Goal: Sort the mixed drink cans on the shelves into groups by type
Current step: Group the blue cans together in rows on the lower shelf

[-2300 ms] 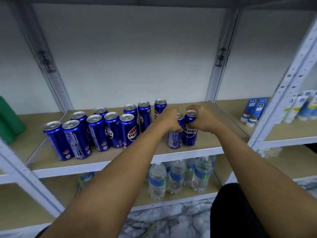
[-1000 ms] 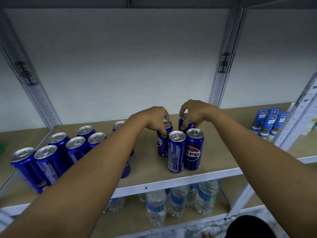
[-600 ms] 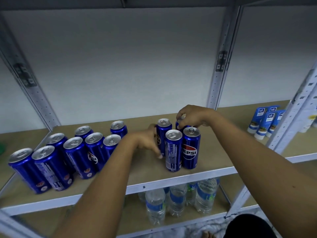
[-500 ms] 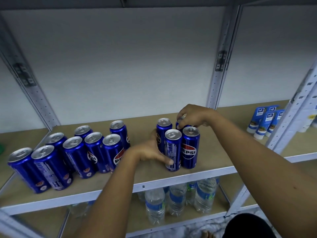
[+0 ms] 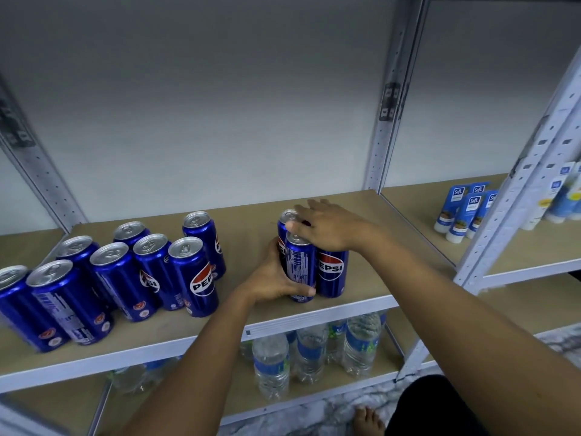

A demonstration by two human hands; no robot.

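Observation:
A tight cluster of blue Pepsi cans (image 5: 331,272) stands near the front edge of the wooden shelf (image 5: 245,316). My left hand (image 5: 270,275) wraps around the cluster's front-left can (image 5: 300,269), thumb across its lower front. My right hand (image 5: 330,226) lies flat over the cluster's tops, fingers straight, hiding the back-right can. A larger group of blue Pepsi cans (image 5: 125,272) stands in rows on the left part of the same shelf, apart from the cluster.
Water bottles (image 5: 309,352) stand on the shelf below. Small blue-and-white tubes (image 5: 465,212) stand on the neighbouring shelf to the right, behind a white perforated upright (image 5: 515,196). A bare foot (image 5: 369,420) shows on the marble floor.
My left hand moved from the back can down to wrap the front-left can. My right hand let go of the back can and spread flat over the tops.

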